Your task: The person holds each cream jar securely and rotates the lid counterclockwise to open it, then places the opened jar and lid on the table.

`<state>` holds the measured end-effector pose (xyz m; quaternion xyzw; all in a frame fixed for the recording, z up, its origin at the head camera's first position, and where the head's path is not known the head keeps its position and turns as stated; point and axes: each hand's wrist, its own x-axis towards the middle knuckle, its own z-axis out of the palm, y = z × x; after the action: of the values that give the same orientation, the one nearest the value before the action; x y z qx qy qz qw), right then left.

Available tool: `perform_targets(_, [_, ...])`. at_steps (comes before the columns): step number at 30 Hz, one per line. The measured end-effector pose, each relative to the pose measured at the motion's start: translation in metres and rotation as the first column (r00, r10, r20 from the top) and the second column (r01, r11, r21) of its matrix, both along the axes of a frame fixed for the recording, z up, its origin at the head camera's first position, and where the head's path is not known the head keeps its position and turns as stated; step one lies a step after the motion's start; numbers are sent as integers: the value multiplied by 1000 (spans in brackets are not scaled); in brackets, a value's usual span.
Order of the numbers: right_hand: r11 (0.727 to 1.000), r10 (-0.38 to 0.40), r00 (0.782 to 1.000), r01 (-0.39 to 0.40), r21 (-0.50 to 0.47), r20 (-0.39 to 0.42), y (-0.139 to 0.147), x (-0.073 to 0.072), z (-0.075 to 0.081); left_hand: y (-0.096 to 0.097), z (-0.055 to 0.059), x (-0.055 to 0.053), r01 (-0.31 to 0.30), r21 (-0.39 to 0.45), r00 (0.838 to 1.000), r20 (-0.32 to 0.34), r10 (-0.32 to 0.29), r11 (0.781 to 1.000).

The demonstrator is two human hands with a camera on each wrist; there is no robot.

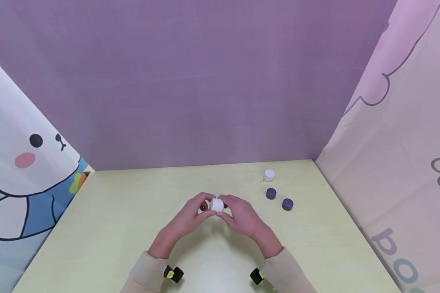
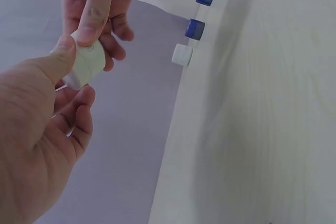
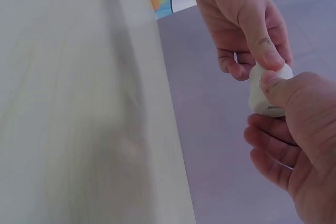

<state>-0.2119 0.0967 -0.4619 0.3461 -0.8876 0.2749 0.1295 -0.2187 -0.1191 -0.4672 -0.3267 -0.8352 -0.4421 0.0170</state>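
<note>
Over the middle of the table, both hands hold one small white cylinder (image 1: 216, 205), raised above the surface. The left hand (image 1: 192, 214) pinches it from the left between thumb and fingers. From the other side, the right hand (image 1: 243, 215) grips it the same way. In the left wrist view, the thumbs press on the white cylinder (image 2: 88, 65) and a thin white line shows beside it near the left fingers. Small dark print marks the lower edge of the white cylinder (image 3: 268, 109) in the right wrist view. Fingers hide its far side.
On the pale wooden table (image 1: 132, 211), right of the hands, stand another white cylinder (image 1: 269, 175) and two dark blue ones (image 1: 271, 193). A purple backdrop (image 1: 205, 101) closes the table's far edge. Printed cloths hang at the left (image 1: 22, 183) and right (image 1: 396, 162).
</note>
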Motion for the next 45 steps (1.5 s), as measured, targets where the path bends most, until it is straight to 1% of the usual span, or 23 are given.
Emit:
perform_targets(3, [1000, -4, 1000, 3, -16, -25, -1, 0, -2, 1, 1, 2, -10, -38, 1000, 5, 10, 999])
perform_targets(5, [1000, 2, 1000, -3, -24, -31, -3, -1, -3, 1, 0, 3, -27, -54, 1000, -1, 27, 998])
perform_targets(8, [999, 12, 1000, -13, -32, -23, -5, -1, -4, 1, -1, 4, -53, -59, 999, -4, 52, 997])
perform_targets(10, [999, 15, 1000, -15, -39, -23, -6, -1, -4, 2, -4, 4, -58, -54, 998, -7, 58, 997])
perform_targets(14, [999, -9, 999, 7, -38, -40, -5, 0, -1, 7, -5, 1, -76, -38, 997, 18, 76, 996])
perform_targets(16, [999, -31, 998, 30, -21, -47, -5, -1, -1, 9, -4, 0, -86, -49, 996, 33, 88, 995])
perform_targets(20, [998, -67, 998, 66, -17, -20, -3, -1, -2, 10, 1, 1, -108, -93, 991, 67, 114, 990])
perform_targets(22, [997, -70, 998, 70, -23, 4, -3, -1, -2, 8, 3, 1, -143, -137, 987, 55, 152, 980])
perform_targets(25, [997, -59, 997, 61, -41, 38, -4, 0, -1, 4, 4, 4, -218, -197, 975, -1, 222, 956])
perform_targets(27, [997, -53, 997, 56, -49, 51, -4, 1, -2, 1, 3, 5, -251, -210, 968, -40, 248, 945])
perform_targets(28, [997, -54, 997, 57, -51, 56, -4, 1, -2, -1, 3, 6, -256, -200, 967, -51, 251, 946])
perform_targets(30, [996, -59, 996, 62, -57, 65, -4, 2, -2, -3, 2, 6, -242, -158, 970, -64, 235, 957])
perform_targets(31, [996, -59, 996, 64, -61, 69, -3, 2, -3, -4, 2, 6, -226, -132, 973, -70, 218, 965])
perform_targets(34, [995, -62, 994, 68, -69, 89, -2, 2, -3, -6, 3, 6, -151, -48, 986, -77, 147, 987])
perform_targets(36, [995, -59, 993, 67, -75, 99, -1, 3, -2, -7, 3, 6, -108, -7, 990, -90, 107, 994])
perform_targets(38, [994, -56, 993, 65, -82, 105, 0, 3, -2, -8, 3, 6, -84, 15, 991, -101, 85, 996])
perform_targets(42, [994, -54, 993, 63, -88, 105, 1, 2, 0, -10, 3, 6, -87, 16, 986, -139, 88, 996])
perform_targets(45, [994, -53, 993, 62, -86, 108, 1, 2, 0, -12, 3, 5, -89, 16, 984, -151, 91, 996])
